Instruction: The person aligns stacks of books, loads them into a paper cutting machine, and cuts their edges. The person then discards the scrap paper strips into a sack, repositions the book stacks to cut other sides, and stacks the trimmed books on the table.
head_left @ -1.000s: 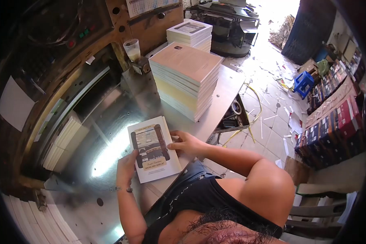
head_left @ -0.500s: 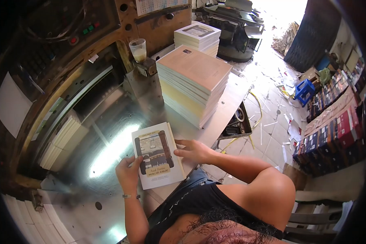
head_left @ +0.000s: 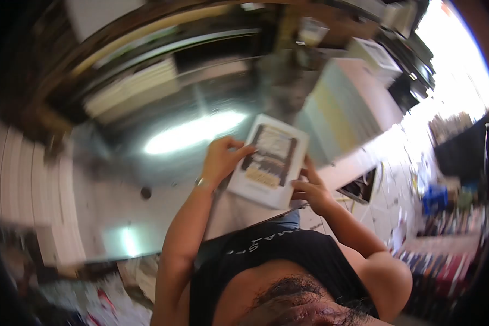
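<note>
A white book (head_left: 269, 162) with a dark framed picture on its cover is held between my two hands, over the front part of the metal table (head_left: 168, 190). My left hand (head_left: 223, 157) grips its left side, thumb on the cover. At the right edge, my right hand (head_left: 313, 187) has its thumb at the cover and its fingers behind the edge. The view is blurred by motion. Beyond my right hand stands a tall stack of books (head_left: 342, 108), with a band of yellowish page edges.
A glass (head_left: 312, 31) stands at the back near another book stack (head_left: 376, 57). Paper piles lie in the machine opening (head_left: 133, 87) and at the far left (head_left: 32, 190). An open drawer (head_left: 361, 185), a blue stool (head_left: 434, 199) and more books (head_left: 440, 261) are on the right.
The camera view has turned left and blurred, so the table and stacks appear rotated. The book stays in both hands and now appears farther right and tilted the other way.
</note>
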The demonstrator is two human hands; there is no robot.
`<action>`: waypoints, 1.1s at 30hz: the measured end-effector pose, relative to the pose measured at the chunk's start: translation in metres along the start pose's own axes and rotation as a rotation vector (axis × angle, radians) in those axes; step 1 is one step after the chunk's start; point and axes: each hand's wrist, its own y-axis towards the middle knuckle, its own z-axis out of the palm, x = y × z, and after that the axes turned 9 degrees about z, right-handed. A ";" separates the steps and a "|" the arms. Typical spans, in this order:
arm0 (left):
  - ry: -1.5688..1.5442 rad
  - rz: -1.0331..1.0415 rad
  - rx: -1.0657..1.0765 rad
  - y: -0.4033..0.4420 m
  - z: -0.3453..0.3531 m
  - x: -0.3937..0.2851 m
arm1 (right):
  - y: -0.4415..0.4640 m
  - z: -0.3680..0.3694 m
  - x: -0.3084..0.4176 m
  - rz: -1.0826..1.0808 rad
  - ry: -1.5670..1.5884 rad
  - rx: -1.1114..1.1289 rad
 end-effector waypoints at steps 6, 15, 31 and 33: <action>-0.595 -0.021 -0.542 0.032 -0.036 0.074 | 0.037 0.055 0.019 -0.028 0.052 -0.045; -0.681 -0.102 -0.850 0.032 -0.080 0.102 | 0.184 0.149 0.074 -0.090 0.135 -0.238; -0.690 -0.177 -0.727 0.043 -0.085 0.104 | 0.441 0.253 0.168 -0.030 0.292 -0.270; -0.695 -0.191 -0.716 0.042 -0.087 0.103 | 0.454 0.258 0.171 -0.046 0.300 -0.276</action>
